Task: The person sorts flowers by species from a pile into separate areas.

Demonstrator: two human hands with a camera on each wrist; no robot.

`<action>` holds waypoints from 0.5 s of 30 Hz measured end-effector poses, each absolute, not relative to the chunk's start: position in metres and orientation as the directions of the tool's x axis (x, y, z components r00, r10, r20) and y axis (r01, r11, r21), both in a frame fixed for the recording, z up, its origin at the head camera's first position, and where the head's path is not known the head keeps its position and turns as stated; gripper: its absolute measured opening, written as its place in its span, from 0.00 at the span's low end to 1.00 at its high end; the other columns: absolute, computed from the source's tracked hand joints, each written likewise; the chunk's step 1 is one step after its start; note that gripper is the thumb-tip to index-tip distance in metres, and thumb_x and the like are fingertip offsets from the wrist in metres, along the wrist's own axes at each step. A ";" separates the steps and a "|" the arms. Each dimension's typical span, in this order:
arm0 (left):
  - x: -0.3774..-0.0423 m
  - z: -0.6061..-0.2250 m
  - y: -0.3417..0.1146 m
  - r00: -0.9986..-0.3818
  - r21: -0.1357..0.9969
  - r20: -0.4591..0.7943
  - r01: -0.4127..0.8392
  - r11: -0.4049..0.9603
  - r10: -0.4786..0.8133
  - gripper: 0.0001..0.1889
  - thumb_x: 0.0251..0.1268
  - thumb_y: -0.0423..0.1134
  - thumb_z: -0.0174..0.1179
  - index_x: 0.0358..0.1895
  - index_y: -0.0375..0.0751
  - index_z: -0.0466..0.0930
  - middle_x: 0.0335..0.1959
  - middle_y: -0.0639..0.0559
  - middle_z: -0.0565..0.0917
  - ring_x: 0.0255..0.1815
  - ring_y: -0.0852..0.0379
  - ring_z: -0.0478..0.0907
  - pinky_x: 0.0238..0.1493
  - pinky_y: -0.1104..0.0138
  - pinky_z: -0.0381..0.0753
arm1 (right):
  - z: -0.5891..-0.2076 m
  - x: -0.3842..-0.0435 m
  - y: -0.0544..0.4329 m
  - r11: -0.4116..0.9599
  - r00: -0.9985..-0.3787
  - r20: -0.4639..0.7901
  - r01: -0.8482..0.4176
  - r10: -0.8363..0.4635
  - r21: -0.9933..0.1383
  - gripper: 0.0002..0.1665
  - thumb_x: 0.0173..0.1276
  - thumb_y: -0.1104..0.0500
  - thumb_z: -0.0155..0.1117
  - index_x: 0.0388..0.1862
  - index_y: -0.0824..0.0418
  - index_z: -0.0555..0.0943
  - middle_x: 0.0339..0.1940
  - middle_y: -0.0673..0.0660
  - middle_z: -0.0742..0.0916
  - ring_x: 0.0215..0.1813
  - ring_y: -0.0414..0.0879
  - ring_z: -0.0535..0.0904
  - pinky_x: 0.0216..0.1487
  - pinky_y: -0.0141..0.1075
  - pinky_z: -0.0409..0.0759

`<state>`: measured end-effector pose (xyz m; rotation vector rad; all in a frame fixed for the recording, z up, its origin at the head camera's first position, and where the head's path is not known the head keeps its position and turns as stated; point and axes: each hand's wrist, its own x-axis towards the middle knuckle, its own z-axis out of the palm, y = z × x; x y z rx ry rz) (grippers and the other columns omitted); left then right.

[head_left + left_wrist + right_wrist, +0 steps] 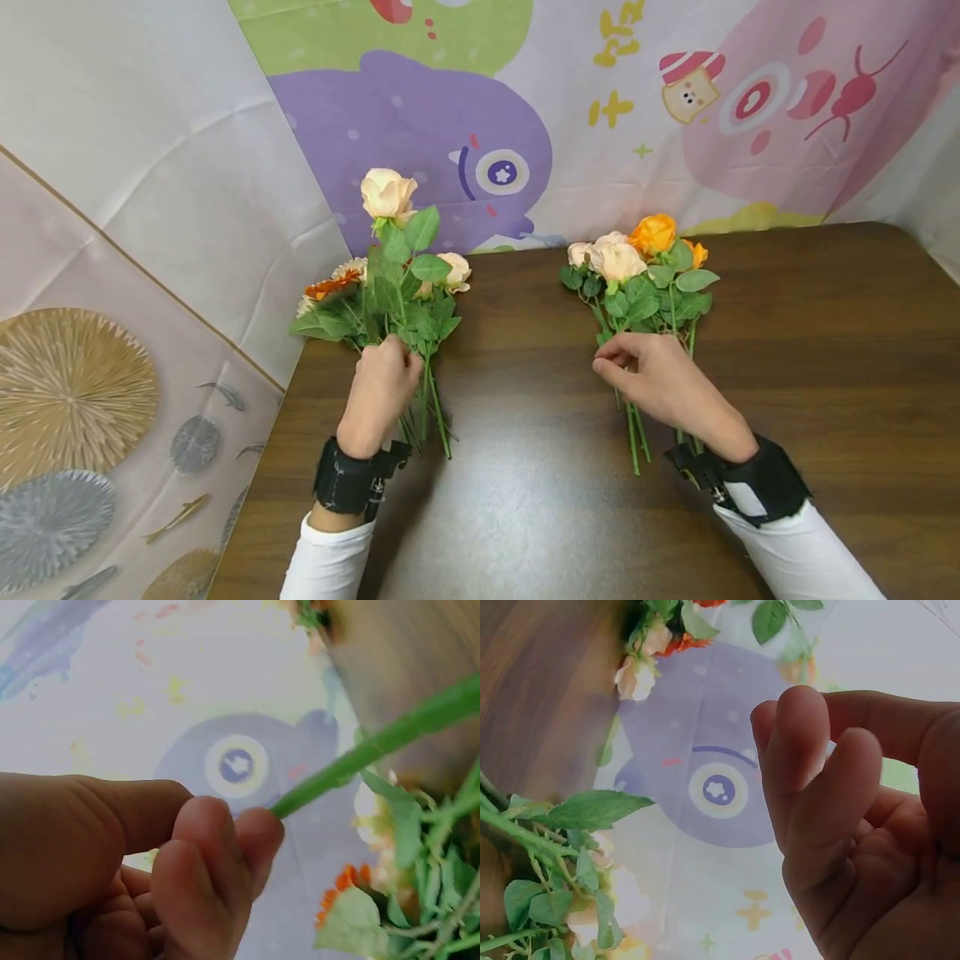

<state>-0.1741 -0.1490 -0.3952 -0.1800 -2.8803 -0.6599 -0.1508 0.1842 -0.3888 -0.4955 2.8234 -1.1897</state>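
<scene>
My left hand (381, 387) pinches the stem of a peach rose (387, 196), whose bloom stands upright above the other flowers. Close up in the left wrist view, that green stem (382, 742) comes out from between the fingertips. Behind and below this hand lies a bunch of flowers with an orange daisy-like bloom (332, 285) and another peach rose (454, 272). Over the stems of the right bunch hovers my right hand (663, 375), its fingers loosely bent with nothing between them. That bunch has pale peach roses (617, 260) and an orange rose (653, 234).
The flowers lie on a dark wooden table (525, 467). A cloth with cartoon figures (420, 125) hangs along its back edge. On the left, a pale patterned cloth (187, 350) borders the table. Black straps (352, 477) with cameras circle both wrists.
</scene>
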 end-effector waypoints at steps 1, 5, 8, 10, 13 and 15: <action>-0.172 -0.394 -0.146 -0.971 0.420 0.220 0.180 0.890 0.093 0.16 0.65 0.26 0.50 0.21 0.44 0.59 0.15 0.56 0.56 0.11 0.60 0.56 0.15 0.69 0.57 | -0.388 -0.150 0.183 0.653 -0.947 0.088 -0.278 -0.308 -0.705 0.08 0.71 0.59 0.63 0.42 0.61 0.85 0.30 0.50 0.86 0.25 0.39 0.78 0.32 0.36 0.76; -0.163 -0.388 -0.136 -0.939 0.421 0.301 0.289 0.859 0.168 0.11 0.68 0.28 0.51 0.26 0.40 0.65 0.15 0.54 0.63 0.12 0.61 0.60 0.15 0.69 0.60 | -0.388 -0.147 0.179 0.629 -0.936 0.103 -0.306 -0.337 -0.715 0.06 0.71 0.60 0.63 0.42 0.60 0.85 0.29 0.49 0.86 0.25 0.39 0.78 0.30 0.34 0.76; -0.155 -0.385 -0.126 -0.912 0.446 0.341 0.370 0.815 0.228 0.07 0.69 0.28 0.53 0.30 0.37 0.70 0.17 0.53 0.70 0.14 0.62 0.63 0.17 0.70 0.63 | -0.387 -0.143 0.176 0.600 -0.922 0.129 -0.340 -0.366 -0.724 0.05 0.70 0.61 0.64 0.41 0.60 0.85 0.29 0.48 0.85 0.26 0.39 0.77 0.28 0.32 0.76; -0.150 -0.384 -0.119 -0.892 0.464 0.363 0.424 0.777 0.270 0.06 0.69 0.28 0.54 0.32 0.36 0.72 0.18 0.53 0.74 0.14 0.64 0.65 0.17 0.71 0.65 | -0.387 -0.141 0.173 0.578 -0.911 0.149 -0.364 -0.386 -0.731 0.04 0.70 0.61 0.65 0.40 0.59 0.85 0.29 0.47 0.85 0.28 0.38 0.77 0.29 0.32 0.75; -0.143 -0.385 -0.107 -0.851 0.474 0.407 0.508 0.719 0.333 0.04 0.67 0.27 0.56 0.33 0.36 0.73 0.19 0.53 0.77 0.15 0.65 0.66 0.17 0.73 0.67 | -0.387 -0.137 0.167 0.537 -0.895 0.171 -0.390 -0.412 -0.748 0.04 0.71 0.61 0.65 0.40 0.56 0.86 0.31 0.45 0.86 0.30 0.37 0.77 0.31 0.32 0.76; -0.140 -0.389 -0.098 -0.817 0.462 0.441 0.561 0.687 0.371 0.04 0.66 0.26 0.57 0.32 0.36 0.73 0.19 0.53 0.78 0.15 0.65 0.67 0.18 0.73 0.68 | -0.388 -0.134 0.163 0.511 -0.884 0.186 -0.408 -0.430 -0.757 0.05 0.71 0.60 0.64 0.41 0.56 0.86 0.32 0.45 0.86 0.31 0.37 0.78 0.32 0.32 0.76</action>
